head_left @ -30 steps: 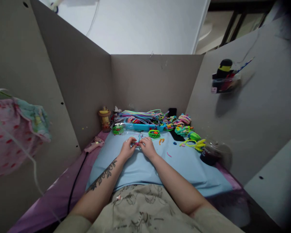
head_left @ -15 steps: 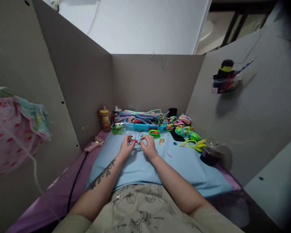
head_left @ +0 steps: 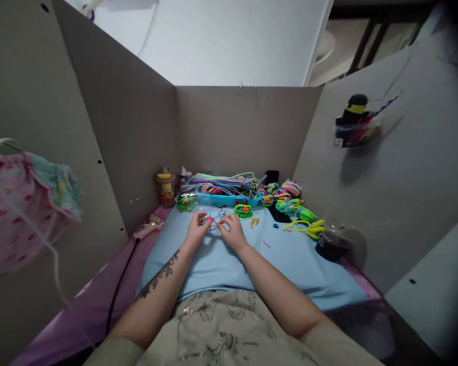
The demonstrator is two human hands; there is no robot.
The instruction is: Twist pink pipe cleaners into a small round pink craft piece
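Both my hands meet over the blue cloth point(head_left: 217, 274), close in front of the tray. My left hand point(head_left: 197, 230) pinches a small pink pipe cleaner piece point(head_left: 210, 219) between thumb and fingers. From the right, my right hand point(head_left: 232, 231) pinches the same piece near its other end. Light blue strands show just behind the fingertips, too small to make out. A green ring-shaped pipe cleaner piece point(head_left: 243, 210) with orange in it lies beyond my right hand. Another green piece point(head_left: 186, 204) sits at the back left.
Many coloured pipe cleaners point(head_left: 229, 180) lie across a blue tray point(head_left: 229, 200). A pink glue gun point(head_left: 149, 227) with a black cord rests at left. Fuzzy coloured pieces point(head_left: 290, 189) and a dark pot point(head_left: 331, 246) stand at right. Grey panels point(head_left: 248, 127) enclose the table.
My hands have shifted slightly; the right fingertips have moved a little left and down around the pink piece. Everything else stays in place.
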